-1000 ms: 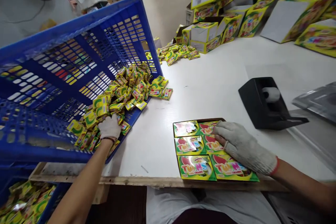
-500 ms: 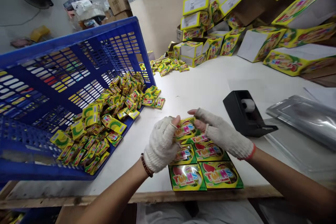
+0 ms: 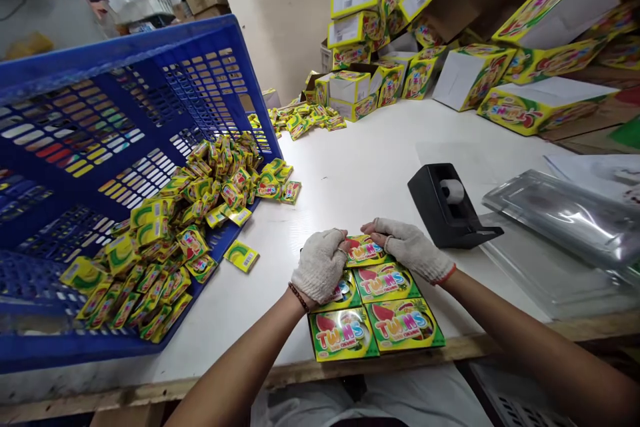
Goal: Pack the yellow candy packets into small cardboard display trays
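Note:
In white fingerless gloves, my two hands close in on the farthest yellow-green TWINS box (image 3: 369, 251) from either side. My left hand (image 3: 321, 267) has its fingers curled at the left edge of that box and hides part of the box beneath. My right hand (image 3: 411, 248) grips the right and far edges, its fingertips near the left thumb. Closer to me, more TWINS boxes lie face up in two columns, among them the near left box (image 3: 344, 335) and the near right box (image 3: 405, 325).
A tilted blue crate (image 3: 250, 90) spills many small packs on the left, one loose pack (image 3: 242, 256) lying outside it. A black tape dispenser (image 3: 450, 210) and clear plastic trays (image 3: 560, 213) sit on the right. Display boxes (image 3: 473, 77) are piled along the back.
The farthest box, raised and overlapping its neighbour before, now lies flatter between my hands. One small pack has slid from the crate's edge onto the table. The view has shifted slightly.

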Demonstrator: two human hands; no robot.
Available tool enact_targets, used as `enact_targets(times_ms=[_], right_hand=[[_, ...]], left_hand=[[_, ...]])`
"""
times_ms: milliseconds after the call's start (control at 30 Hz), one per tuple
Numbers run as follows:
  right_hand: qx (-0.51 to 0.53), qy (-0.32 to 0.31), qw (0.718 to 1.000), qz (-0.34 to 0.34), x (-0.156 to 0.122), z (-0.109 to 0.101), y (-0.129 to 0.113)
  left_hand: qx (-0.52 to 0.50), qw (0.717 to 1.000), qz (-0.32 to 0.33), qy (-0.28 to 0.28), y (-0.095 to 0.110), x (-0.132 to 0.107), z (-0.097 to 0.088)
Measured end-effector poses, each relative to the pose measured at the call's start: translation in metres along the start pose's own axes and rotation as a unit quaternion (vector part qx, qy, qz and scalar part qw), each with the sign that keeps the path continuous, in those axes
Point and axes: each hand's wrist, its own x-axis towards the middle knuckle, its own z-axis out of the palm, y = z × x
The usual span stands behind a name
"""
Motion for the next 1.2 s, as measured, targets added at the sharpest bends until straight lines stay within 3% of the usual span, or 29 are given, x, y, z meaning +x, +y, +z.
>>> enact_targets(times_ms=[133, 267, 467, 600, 700, 1000, 1133, 1200], right_hand=[[-0.032, 0.001, 0.999, 0.002, 0.004, -0.003, -0.002], [-0.099, -0.035, 0.991, -0.085, 0.004, 0.003, -0.013], [-0.148, 0.001, 0.972, -0.183, -0.007, -0.002, -0.029], [-0.143, -0.007, 0.983, -0.117, 0.004, -0.010, -0.033], [-0.183, -0.023, 0.980, -0.073, 0.015, -0.005, -0.035], [-0.231, -0.054, 0.964, -0.122, 0.004, 0.003, -0.019], [-0.304, -0.046, 0.928, -0.211, 0.001, 0.011, -0.003], [-0.370, -0.052, 0.907, -0.196, 0.003, 0.014, -0.003]], left_hand=[[0.001, 0.999, -0.005, -0.038, 0.007, 0.012, 0.003], [0.030, 0.998, -0.021, -0.057, 0.011, 0.015, 0.001], [0.045, 0.997, 0.008, 0.054, 0.008, -0.019, -0.011], [0.108, 0.991, 0.024, 0.077, 0.004, -0.038, -0.008], [0.104, 0.990, 0.027, 0.087, -0.002, -0.041, -0.002], [0.002, 0.993, 0.019, 0.119, -0.001, -0.044, -0.003], [-0.015, 0.995, 0.009, 0.103, -0.001, -0.042, 0.000], [-0.007, 0.997, 0.001, 0.075, -0.002, -0.040, 0.001]])
